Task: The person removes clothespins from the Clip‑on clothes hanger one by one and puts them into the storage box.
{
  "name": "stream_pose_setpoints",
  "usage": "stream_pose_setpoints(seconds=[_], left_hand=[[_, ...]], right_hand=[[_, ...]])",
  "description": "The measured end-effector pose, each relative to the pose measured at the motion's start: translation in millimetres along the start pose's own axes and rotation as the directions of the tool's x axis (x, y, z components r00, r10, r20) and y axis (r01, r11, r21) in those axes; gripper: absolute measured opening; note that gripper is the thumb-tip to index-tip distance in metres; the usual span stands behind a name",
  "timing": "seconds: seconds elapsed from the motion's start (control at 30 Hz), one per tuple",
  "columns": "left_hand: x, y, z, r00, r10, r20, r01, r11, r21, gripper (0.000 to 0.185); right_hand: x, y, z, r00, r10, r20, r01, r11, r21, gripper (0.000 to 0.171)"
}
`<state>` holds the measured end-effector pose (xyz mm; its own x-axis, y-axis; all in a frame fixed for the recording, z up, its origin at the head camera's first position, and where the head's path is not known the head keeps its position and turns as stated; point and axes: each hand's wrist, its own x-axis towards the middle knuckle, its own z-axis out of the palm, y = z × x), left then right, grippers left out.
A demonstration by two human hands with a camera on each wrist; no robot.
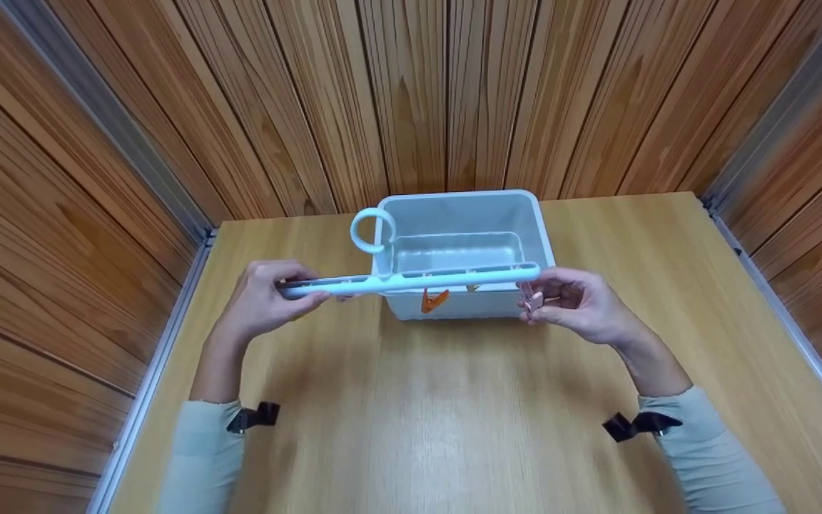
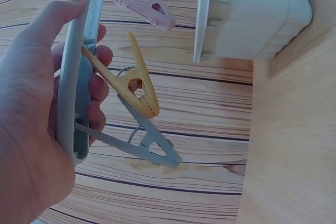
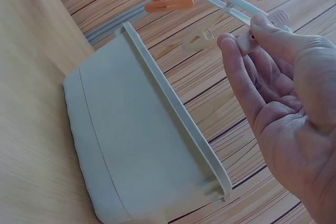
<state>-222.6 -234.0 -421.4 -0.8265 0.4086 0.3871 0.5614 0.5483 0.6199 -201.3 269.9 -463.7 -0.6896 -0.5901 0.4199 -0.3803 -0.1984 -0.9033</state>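
My left hand grips one end of a light blue clip hanger, thumb along the near side of its bar. The hanger is level, its round hook at the back. Near my left hand a yellow clothespin, a grey-blue clothespin and a pink clothespin dangle from the bar. An orange clothespin and a pale yellow clothespin hang further along. At the other end, my right hand pinches a pale pink clothespin between thumb and fingers.
A light grey plastic bin stands on the wooden table, behind and below the hanger; its inside shows nothing in it. Wood-plank walls with metal edge strips rise at the back and both sides.
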Motion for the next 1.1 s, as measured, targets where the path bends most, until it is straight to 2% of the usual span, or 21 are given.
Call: stream_pose_setpoints(seconds=[0.57,0.67,0.77,0.93,1.1], left_hand=[[-3.8,10.5,-2.5,0.999,0.039,-0.018,-0.036,0.986,0.163,0.017],[-5.3,13.7,-1.6,1.0,0.007,-0.013,-0.005,0.985,0.173,0.018],[-6.9,17.3,0.2,0.998,-0.056,0.005,0.055,0.987,0.15,0.017],[-8.3,20.2,4.9,0.984,-0.17,0.051,0.165,0.982,0.095,0.017],[-11.1,15.0,10.1,0.974,-0.22,0.056,0.216,0.974,0.07,0.018]], right_hand=[[0,10,2,0.988,0.097,-0.117,-0.111,0.986,-0.126,0.037],[1,11,3,0.982,0.119,-0.149,-0.141,0.979,-0.149,0.037],[2,11,4,0.974,0.139,-0.18,-0.168,0.973,-0.158,0.037],[4,10,5,0.958,0.169,-0.234,-0.213,0.96,-0.18,0.036],[4,9,6,0.938,0.215,-0.27,-0.266,0.95,-0.166,0.038]])
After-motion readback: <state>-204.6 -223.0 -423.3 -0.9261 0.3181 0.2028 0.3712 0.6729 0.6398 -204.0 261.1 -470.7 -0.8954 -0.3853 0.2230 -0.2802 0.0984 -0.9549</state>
